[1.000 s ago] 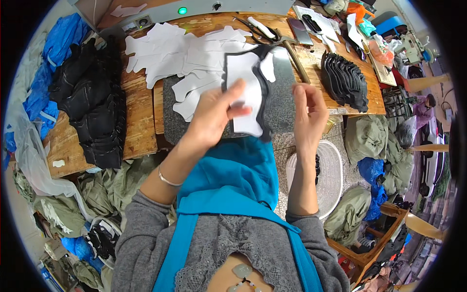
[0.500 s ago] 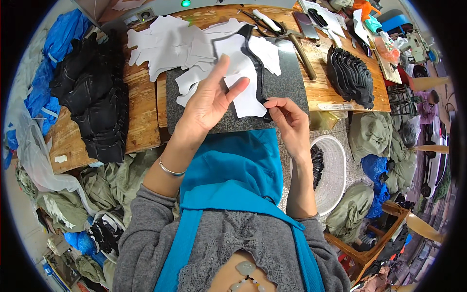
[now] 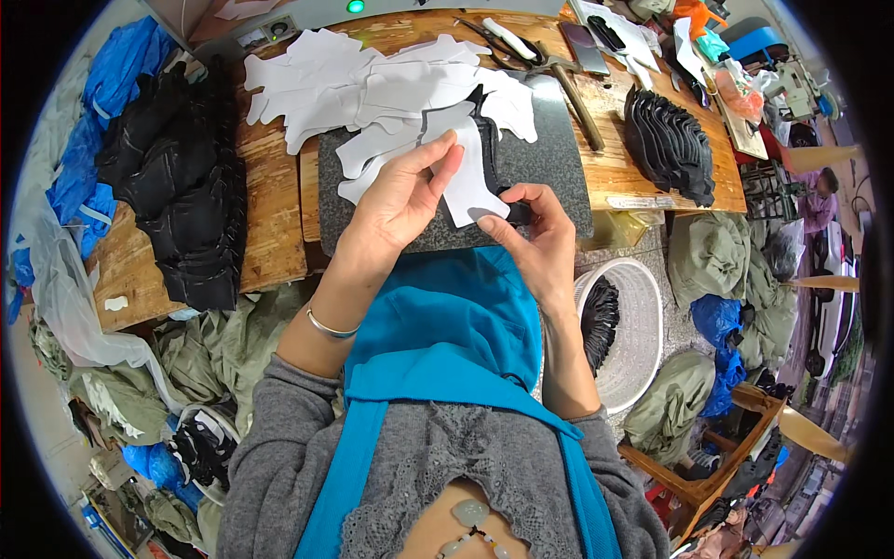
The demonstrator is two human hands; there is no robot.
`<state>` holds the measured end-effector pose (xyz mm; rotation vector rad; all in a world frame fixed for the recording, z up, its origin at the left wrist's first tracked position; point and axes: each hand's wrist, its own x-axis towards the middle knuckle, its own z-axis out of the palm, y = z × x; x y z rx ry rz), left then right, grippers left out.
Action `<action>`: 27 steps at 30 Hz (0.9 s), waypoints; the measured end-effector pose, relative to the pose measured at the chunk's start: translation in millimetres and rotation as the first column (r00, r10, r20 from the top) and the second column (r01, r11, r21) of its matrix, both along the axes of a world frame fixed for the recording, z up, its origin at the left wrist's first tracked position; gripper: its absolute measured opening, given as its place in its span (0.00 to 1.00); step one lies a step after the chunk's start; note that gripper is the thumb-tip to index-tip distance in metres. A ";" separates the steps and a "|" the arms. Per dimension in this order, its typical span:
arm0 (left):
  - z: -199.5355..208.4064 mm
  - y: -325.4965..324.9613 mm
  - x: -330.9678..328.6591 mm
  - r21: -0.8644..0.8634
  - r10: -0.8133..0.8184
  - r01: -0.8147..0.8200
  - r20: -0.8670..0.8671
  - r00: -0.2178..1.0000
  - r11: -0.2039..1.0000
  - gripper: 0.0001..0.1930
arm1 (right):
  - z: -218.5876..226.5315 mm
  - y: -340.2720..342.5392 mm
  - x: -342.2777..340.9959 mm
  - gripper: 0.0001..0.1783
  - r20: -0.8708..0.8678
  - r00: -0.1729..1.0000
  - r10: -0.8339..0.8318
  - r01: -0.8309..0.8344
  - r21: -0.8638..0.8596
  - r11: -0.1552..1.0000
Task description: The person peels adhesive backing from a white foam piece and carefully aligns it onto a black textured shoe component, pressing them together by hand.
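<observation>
Over the dark stone slab (image 3: 559, 200), a white cut piece with curved edges (image 3: 470, 172) lies against a black piece of similar outline (image 3: 489, 140), whose edge shows along the right side. My left hand (image 3: 405, 196) is closed, thumb and forefinger pinching at the white piece's left edge. The lower right end of both pieces is in my right hand (image 3: 535, 238), thumb on the white face and fingers at the black piece. Just beyond, several loose white cut pieces (image 3: 326, 88) overlap in a spread heap, partly on the slab.
Stacked black pieces (image 3: 177, 177) cover the wooden bench's left side; another black stack (image 3: 669, 144) stands on the right. A hammer (image 3: 582, 107), pliers and a phone (image 3: 584, 47) lie at the back right. Below, a white basket (image 3: 638, 345) holds black pieces.
The white and black pieces have come down and tilted. My left thumb and forefinger have drawn together, and my right thumb has moved onto the white piece's lower end.
</observation>
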<state>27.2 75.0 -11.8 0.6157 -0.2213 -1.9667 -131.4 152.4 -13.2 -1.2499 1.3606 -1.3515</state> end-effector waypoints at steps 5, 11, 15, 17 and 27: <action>-2.1 2.5 2.0 0.177 0.035 -0.006 -0.161 0.986 0.984 0.07 | -1.8 0.2 1.6 0.12 -0.013 1.000 -0.011 0.010 -0.044 0.999; 2.1 8.2 -1.0 0.156 0.027 0.001 -0.181 0.983 0.988 0.08 | -3.0 0.1 4.4 0.10 0.139 0.989 -0.059 0.067 -0.055 0.996; 4.0 13.0 1.0 0.107 0.006 0.014 -0.186 0.983 0.994 0.08 | -2.6 0.8 9.7 0.10 0.154 0.983 -0.103 0.116 -0.082 0.990; 6.4 15.2 0.7 0.092 -0.003 0.020 -0.182 0.983 0.996 0.08 | -4.0 0.3 10.5 0.09 0.163 0.979 -0.122 0.134 -0.067 0.989; 4.8 18.8 -7.1 0.094 0.019 -0.002 -0.186 0.982 0.996 0.06 | -10.1 -6.3 3.8 0.07 0.174 0.972 -0.157 0.163 -0.019 0.987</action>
